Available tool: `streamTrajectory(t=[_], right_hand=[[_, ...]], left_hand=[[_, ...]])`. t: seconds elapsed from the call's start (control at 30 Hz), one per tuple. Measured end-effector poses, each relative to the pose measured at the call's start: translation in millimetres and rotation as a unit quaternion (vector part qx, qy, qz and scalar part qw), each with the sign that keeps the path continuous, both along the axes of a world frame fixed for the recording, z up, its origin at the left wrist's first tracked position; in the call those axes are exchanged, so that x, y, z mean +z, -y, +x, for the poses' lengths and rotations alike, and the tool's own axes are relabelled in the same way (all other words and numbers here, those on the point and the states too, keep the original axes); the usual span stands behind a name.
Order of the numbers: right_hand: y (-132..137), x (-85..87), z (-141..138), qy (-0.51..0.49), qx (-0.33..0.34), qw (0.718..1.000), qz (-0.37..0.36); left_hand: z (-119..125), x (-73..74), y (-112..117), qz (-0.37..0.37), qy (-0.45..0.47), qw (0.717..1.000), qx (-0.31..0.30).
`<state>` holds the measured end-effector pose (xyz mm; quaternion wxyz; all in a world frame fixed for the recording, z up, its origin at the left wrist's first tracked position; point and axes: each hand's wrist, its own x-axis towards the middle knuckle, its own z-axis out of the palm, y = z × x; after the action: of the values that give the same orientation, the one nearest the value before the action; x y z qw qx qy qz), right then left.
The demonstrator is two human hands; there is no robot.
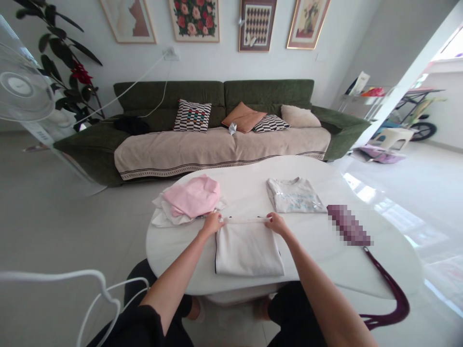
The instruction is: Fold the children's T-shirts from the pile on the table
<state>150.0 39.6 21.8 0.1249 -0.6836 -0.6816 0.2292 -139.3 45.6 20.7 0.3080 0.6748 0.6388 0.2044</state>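
Well, right of a rumpled pink-and-white cloth pile (195,197), my left hand (212,223) pinches the far-left corner of a folded white fabric piece (249,248). It lies nearer me than both hands, near on the white oval table (311,258), its far edge running rightward to the corner pinched by my right hand (276,223).

The left hand (212,222) and right hand (276,223) pinch 2 far corners of a white garment (249,250) on a table (311,258).
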Motion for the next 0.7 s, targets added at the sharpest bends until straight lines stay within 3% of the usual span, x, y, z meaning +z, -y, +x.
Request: streamTrajectory(t=[0.1,0.17,0.23,0.33,0.4,0.47,0.5,0.57,0.63,0.7], right_hand=[[7,5.3,-5,-0.009,0.013,1.000,0.009],[11,17.1,-2,-0.021,0.020,0.999,0.026],[14,38.3,6,-0.036,0.017,0.998,0.057],[24,84.5,23,-0.060,-0.005,0.990,0.127],[39,114.9,33,-0.081,-0.015,0.978,0.191],[62,132.7,36,-0.096,-0.011,0.957,0.274],[76,134.3,34,-0.098,-0.006,0.945,0.313],[103,121.4,27,-0.086,0.009,0.931,0.355],[129,92.5,16,-0.053,0.040,0.942,0.328],[151,60.3,8,-0.014,0.093,0.962,0.255]], left_hand=[[10,4.0,2,0.010,-0.020,1.000,-0.007],[9,15.4,1,0.006,-0.017,0.999,-0.032],[4,35.4,-2,0.011,0.000,0.998,-0.063],[-4,76.4,-2,0.043,0.038,0.994,-0.089],[-7,102.0,3,0.079,0.087,0.987,-0.107],[-6,116.7,12,0.122,0.138,0.972,-0.143],[-4,118.2,18,0.141,0.149,0.966,-0.160],[-1,108.4,32,0.156,0.108,0.966,-0.176],[1,86.2,47,0.139,0.031,0.974,-0.175],[0,60.9,61,0.112,-0.026,0.977,-0.178]])
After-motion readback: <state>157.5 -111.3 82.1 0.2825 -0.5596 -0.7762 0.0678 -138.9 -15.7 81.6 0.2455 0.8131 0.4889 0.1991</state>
